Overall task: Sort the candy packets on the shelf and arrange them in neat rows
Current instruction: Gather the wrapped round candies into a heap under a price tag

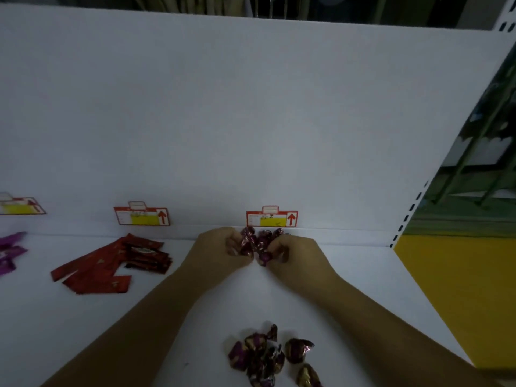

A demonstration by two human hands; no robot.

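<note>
— Candies in purple foil: how many on the shelf?
— Two lots. A near heap of roughly seven lies by the front edge, overlapping too much for a firm count. A held cluster sits at the back, under the right-most of three price tags.
— And the hands?
— Side by side, left hand and right hand have fingers curled round that cluster, clasping it from both sides.
— Anything else?
— Red packets in a fanned pile left of the hands, too overlapped to count. Purple packets lie at the far left edge.
</note>
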